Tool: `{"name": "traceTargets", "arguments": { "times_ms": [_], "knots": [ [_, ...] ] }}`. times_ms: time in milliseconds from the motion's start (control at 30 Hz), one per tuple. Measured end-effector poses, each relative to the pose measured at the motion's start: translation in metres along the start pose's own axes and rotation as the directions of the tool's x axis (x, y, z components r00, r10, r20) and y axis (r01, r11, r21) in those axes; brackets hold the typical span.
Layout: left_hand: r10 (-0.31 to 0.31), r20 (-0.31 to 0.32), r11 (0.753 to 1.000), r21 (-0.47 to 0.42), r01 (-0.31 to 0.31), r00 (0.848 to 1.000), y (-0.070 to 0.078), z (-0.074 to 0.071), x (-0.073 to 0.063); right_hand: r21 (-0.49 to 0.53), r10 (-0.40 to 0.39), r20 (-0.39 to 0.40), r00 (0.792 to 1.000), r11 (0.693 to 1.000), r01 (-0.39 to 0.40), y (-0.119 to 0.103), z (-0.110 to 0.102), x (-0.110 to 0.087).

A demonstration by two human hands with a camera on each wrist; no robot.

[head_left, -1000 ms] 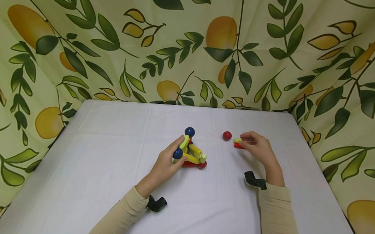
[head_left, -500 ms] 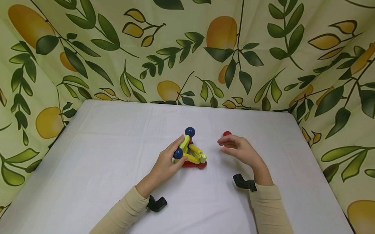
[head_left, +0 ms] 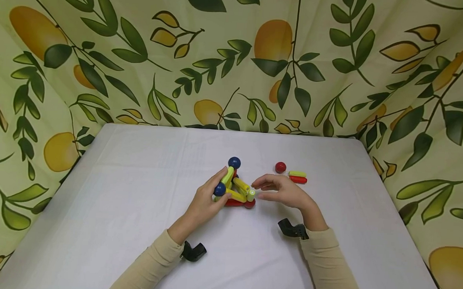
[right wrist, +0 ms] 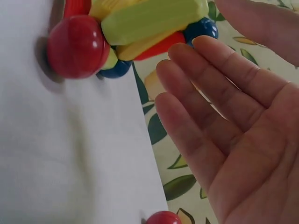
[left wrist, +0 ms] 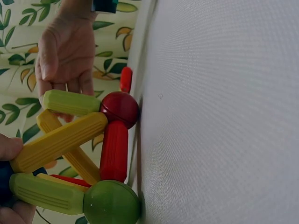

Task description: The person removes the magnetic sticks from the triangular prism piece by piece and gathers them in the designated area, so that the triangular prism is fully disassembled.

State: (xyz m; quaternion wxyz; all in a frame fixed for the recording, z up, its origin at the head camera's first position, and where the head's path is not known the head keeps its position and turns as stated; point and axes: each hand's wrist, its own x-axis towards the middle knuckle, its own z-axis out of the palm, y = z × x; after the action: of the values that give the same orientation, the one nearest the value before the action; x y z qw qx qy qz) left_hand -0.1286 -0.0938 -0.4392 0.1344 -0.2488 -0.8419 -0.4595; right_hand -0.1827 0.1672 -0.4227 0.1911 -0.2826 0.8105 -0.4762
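Observation:
My left hand (head_left: 203, 200) holds a toy rod-and-ball frame at a blue ball (head_left: 219, 189), thumb and fingers on either side. Yellow rods (left wrist: 58, 142), red rods and light green rods join coloured balls in it, including a green ball (left wrist: 112, 203) and a dark blue ball (head_left: 234, 163) at the far corner. On the red ball (head_left: 249, 204) at its right corner stands a light green rod (head_left: 251, 195), its top end free. My right hand (head_left: 282, 191) hovers just right of this rod, fingers extended, thumb apart, nothing in it; the right wrist view shows its palm.
Behind my right hand, a loose red ball (head_left: 280, 167) lies on the white-covered table (head_left: 144, 166). Beside it are a loose light green rod (head_left: 297, 174) and a red rod (head_left: 298, 180). A leaf-patterned curtain (head_left: 235, 75) rises along the table's back edge.
My right hand has moved left from the loose rods, past the loose red ball, to the frame's right corner. The left hand and the frame have stayed in place.

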Motion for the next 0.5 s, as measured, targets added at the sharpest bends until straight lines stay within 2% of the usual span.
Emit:
{"name": "traceTargets", "arguments": {
  "times_ms": [233, 500],
  "knots": [
    [0.003, -0.003, 1.0, 0.007, -0.003, 1.0, 0.0, 0.0, 0.0, -0.016, -0.024, 0.031, 0.999, 1.0, 0.024, -0.004, 0.008, 0.004],
    [0.002, 0.001, 1.0, 0.003, -0.002, 1.0, 0.0, 0.0, 0.0, -0.019, -0.006, 0.041, 0.999, 1.0, 0.007, -0.008, 0.014, 0.007]
  ]
}}
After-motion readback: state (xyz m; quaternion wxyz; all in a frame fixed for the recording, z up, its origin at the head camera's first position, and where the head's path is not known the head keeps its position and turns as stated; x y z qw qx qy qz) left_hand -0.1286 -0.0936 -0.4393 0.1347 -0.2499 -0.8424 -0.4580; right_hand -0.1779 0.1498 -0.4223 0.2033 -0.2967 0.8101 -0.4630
